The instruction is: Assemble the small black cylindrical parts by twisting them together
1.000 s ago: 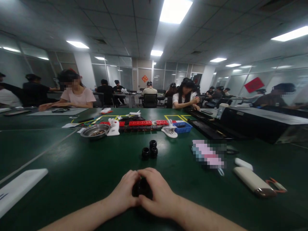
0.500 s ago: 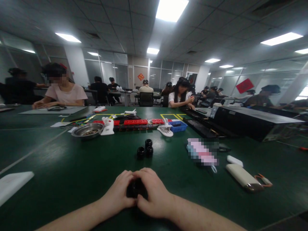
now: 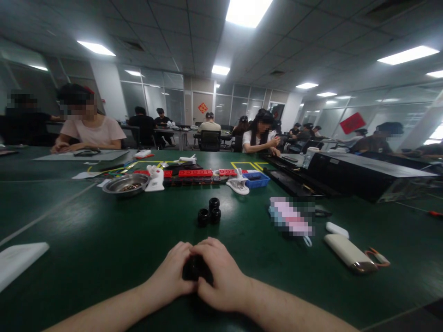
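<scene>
Grip: my left hand and right hand are cupped together, fingertips meeting on the far side and thumbs close on the near side, both clamped around one glossy black rounded piece.
Held piece: between my palms, low over the dark green tabletop; mostly hidden, so I cannot tell its full shape or whether it touches the surface.
Just changed: the view has swung slightly right over the last second, sliding everything leftward; my clasp looks the same.
Meaning: I judge the handling is unfinished, with no visible result yet.
Black trio: three shiny black short cylinders stand clustered just beyond my fingertips, apart from them.
Farther out: a round steel bowl holding small pieces, a red segmented plastic strip and a blue plastic basket.
Right side: a cream rounded oblong block.
</scene>
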Tool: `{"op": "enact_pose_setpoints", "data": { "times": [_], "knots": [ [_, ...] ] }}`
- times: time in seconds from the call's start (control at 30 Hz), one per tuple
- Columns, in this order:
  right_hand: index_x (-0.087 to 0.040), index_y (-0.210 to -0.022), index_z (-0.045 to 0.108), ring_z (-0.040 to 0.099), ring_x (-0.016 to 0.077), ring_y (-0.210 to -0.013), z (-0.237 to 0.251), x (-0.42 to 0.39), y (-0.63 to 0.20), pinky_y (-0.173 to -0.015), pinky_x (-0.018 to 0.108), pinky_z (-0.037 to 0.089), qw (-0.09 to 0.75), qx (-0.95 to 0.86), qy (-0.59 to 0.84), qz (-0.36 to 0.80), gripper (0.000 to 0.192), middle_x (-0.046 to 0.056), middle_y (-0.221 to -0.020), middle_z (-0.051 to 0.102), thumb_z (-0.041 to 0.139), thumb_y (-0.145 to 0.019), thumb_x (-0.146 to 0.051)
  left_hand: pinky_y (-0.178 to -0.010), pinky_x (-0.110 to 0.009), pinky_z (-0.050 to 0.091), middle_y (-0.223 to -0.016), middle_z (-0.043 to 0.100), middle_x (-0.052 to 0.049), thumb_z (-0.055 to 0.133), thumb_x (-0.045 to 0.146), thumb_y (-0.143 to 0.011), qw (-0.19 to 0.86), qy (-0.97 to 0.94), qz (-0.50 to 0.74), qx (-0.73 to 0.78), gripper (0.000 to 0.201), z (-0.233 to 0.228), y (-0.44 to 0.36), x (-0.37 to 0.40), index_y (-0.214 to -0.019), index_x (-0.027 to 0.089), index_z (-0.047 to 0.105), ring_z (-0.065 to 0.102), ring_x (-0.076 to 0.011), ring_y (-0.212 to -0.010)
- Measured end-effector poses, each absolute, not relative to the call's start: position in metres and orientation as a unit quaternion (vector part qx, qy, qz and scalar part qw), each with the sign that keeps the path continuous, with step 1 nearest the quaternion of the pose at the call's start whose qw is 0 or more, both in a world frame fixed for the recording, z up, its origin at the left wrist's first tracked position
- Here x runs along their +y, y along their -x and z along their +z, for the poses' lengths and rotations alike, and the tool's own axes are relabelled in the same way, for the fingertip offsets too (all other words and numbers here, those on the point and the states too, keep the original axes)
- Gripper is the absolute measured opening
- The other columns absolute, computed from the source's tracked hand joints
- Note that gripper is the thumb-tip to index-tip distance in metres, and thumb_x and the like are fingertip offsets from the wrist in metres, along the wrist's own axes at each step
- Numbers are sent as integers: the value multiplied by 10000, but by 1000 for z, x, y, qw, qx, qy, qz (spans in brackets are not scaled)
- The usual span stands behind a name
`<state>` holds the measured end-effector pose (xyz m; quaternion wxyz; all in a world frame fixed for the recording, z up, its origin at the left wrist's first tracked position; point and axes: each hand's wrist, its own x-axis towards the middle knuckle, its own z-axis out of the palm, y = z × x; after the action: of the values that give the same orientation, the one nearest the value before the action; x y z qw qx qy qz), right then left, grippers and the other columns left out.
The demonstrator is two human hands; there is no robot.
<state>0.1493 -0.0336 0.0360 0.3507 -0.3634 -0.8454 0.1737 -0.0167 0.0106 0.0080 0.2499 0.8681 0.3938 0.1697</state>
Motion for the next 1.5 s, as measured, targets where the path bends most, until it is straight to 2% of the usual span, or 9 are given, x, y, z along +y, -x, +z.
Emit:
{"op": "enact_pose_setpoints", "data": {
  "times": [0.23,0.33,0.47,0.7,0.8,0.9,1.17,1.37,1.5],
  "knots": [
    [-153,-1063,488,481,245,-921,35,-31,-150,-823,400,391,351,-799,467,146,481,91,-983,554,655,-646,-325,-666,-303,393,-829,490,-17,657,364,-612,239,-863,169,411,286,12,16,8,-752,182,487,464,-207,-775],
    [-174,-1040,497,497,216,-868,34,-31,-149,-802,371,409,327,-815,452,160,392,62,-939,562,608,-669,-230,-697,-314,395,-835,499,-16,647,306,-602,244,-862,170,410,254,14,15,7,-770,184,501,467,-211,-793],
    [-188,-1102,453,493,208,-948,34,-32,-150,-868,370,382,344,-841,375,182,485,60,-1020,547,521,-628,-114,-757,-334,396,-897,513,-22,635,306,-626,265,-861,156,405,285,15,16,7,-861,194,519,461,-220,-850],
    [-173,-1045,497,490,231,-903,33,-30,-150,-817,392,403,339,-798,473,158,455,69,-952,555,674,-644,-298,-685,-312,389,-836,503,-18,663,357,-607,231,-867,169,408,285,10,16,8,-766,183,502,467,-215,-794],
    [-169,-1042,499,501,206,-882,33,-30,-150,-816,358,413,339,-810,441,185,399,64,-957,562,607,-658,-171,-725,-322,388,-865,510,-21,665,304,-597,235,-869,180,397,290,8,16,9,-817,189,514,466,-215,-814],
    [-173,-1113,456,487,200,-961,34,-31,-151,-875,346,393,355,-830,373,214,522,73,-1060,540,524,-606,-71,-761,-333,381,-916,512,-28,672,298,-593,245,-868,184,391,368,8,16,9,-909,191,516,459,-220,-849],
    [-127,-1045,496,505,246,-875,30,-27,-149,-806,407,422,336,-793,470,191,448,93,-925,558,621,-617,-175,-664,-298,381,-829,483,-12,712,377,-540,224,-862,175,420,361,6,15,10,-712,179,463,447,-197,-769],
    [-160,-1197,395,428,228,-1107,26,-29,-153,-956,392,340,351,-820,386,233,532,105,-1183,479,461,-676,-77,-747,-329,370,-902,503,-22,727,418,-556,213,-873,193,395,459,-2,18,11,-886,183,511,443,-215,-836],
    [-147,-1158,427,469,266,-1017,25,-28,-152,-891,418,381,358,-788,452,215,539,116,-1090,506,622,-663,-230,-692,-306,374,-870,498,-19,711,480,-570,204,-874,190,398,420,-4,20,12,-773,179,499,439,-207,-805]
  ]
}}
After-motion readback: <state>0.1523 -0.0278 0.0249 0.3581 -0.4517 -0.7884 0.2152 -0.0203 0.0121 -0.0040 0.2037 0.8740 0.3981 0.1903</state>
